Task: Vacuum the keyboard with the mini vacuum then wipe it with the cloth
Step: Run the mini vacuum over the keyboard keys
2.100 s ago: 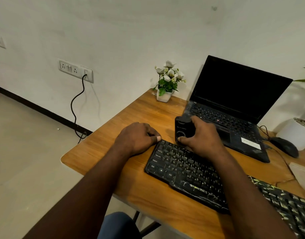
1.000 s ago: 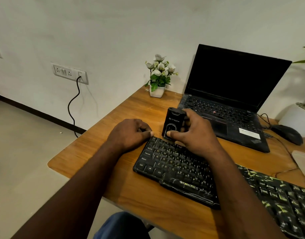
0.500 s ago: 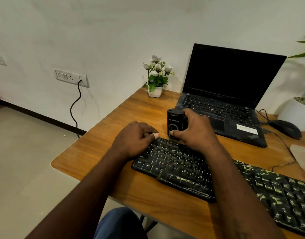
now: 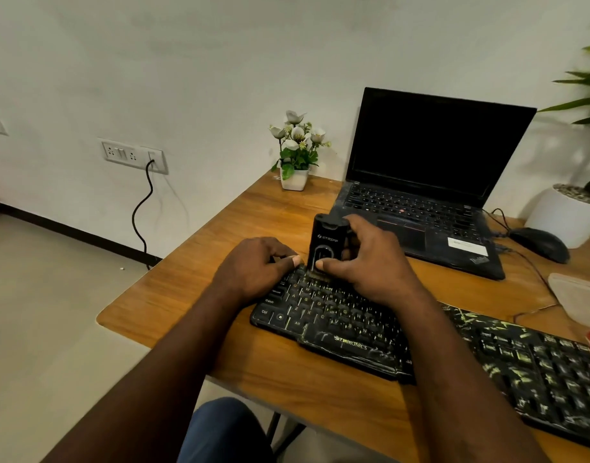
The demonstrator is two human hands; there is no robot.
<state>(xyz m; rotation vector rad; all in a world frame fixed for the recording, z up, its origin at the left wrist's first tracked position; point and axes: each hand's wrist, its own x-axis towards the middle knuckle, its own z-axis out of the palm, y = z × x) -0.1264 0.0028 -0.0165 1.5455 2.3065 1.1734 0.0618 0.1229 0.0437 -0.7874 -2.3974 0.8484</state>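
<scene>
Grips the vacuum [image 4: 327, 243] upright in the right hand [image 4: 370, 262], with thumb on its front and base touching the far left keys of the keyboard [image 4: 337, 315]. Rests the left hand [image 4: 256, 265] on the keyboard's far left corner, fingers curled, thumb tip just beside the vacuum; cannot tell if gripping the edge. Behind on the desk [image 4: 193, 289], an open laptop [image 4: 430, 182]. At far right, a cloth [image 4: 577, 299].

"zebronics" runs along the front edge of the keyboard [image 4: 333, 315], with "ctrl" and "alt" on its left keys; "strepp" marks the vacuum [image 4: 327, 240] at its far edge.
</scene>
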